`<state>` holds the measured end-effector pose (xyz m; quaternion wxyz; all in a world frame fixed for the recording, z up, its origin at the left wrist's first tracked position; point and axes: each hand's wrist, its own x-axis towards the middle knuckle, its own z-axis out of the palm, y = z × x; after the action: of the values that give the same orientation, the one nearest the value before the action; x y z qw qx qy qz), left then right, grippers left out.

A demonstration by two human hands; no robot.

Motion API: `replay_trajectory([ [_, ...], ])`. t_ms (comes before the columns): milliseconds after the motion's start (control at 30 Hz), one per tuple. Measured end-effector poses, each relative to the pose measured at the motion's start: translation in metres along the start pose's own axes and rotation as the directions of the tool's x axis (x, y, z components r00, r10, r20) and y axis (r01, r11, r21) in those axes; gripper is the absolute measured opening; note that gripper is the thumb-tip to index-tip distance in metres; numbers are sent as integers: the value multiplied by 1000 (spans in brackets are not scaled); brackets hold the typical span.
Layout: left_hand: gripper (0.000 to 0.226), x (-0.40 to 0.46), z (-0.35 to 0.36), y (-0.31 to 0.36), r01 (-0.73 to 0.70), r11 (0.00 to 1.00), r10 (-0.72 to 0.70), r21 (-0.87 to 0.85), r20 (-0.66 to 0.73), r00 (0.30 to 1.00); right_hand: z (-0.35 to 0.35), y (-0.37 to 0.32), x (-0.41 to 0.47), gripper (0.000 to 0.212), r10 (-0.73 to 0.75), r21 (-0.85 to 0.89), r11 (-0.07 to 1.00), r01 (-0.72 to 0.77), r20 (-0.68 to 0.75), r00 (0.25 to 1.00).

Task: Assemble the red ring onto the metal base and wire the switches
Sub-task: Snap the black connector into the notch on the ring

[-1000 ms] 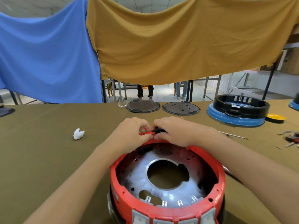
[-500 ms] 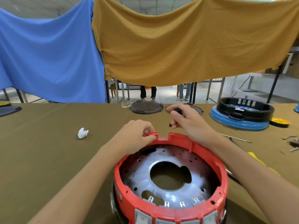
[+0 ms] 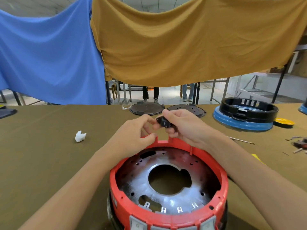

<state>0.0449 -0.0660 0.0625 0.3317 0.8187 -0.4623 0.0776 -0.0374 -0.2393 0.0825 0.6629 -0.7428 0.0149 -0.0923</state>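
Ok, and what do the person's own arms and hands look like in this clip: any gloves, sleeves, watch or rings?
Both arms are bare along all that shows, from the bottom corners of the frame to the wrists: no sleeves in view. The left hand and the right hand wear no gloves. No watch, bracelet or ring shows on either. No cables, tape or markings on them.

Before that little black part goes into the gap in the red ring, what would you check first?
1. Black switch part held: ok, right hand grips it, left hand fingers touch it.
2. Notch in red ring free: ok, nothing sits in it.
3. Part over the notch: ok, just above it.
4. Part turned the right way: cannot tell.
5. Ring seated on metal base: looks ok, underside hidden.
6. Wires attached to the part: cannot tell.
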Motion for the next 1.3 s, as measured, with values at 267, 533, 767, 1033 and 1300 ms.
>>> replay_trajectory([
  [267, 10, -2, 0, 6, -163, 983, 150, -88, -138, 979, -4, 10, 0, 24, -45, 4, 999, 45, -72, 996],
  [533, 11, -1, -3, 3, -32, 970, 3, -242, -116, 993, -2, 6, -6, 23, -138, -88, 986, 141, 34, 990],
  [767, 17, 1, 0, -5, 104, 984, -113, -148, -52, 992, -7, 2, -2, 17, -299, -437, 876, 205, -158, 941],
  [1033, 7, 1, -2, -6, 121, 988, -115, -94, 71, 991, -15, 9, -2, 20, -135, -356, 928, 111, -44, 990],
  [1300, 13, 0, -1, -7, 104, 991, -96, -84, 90, 991, -13, 9, -6, 20, -157, -450, 883, 131, -21, 987],
])
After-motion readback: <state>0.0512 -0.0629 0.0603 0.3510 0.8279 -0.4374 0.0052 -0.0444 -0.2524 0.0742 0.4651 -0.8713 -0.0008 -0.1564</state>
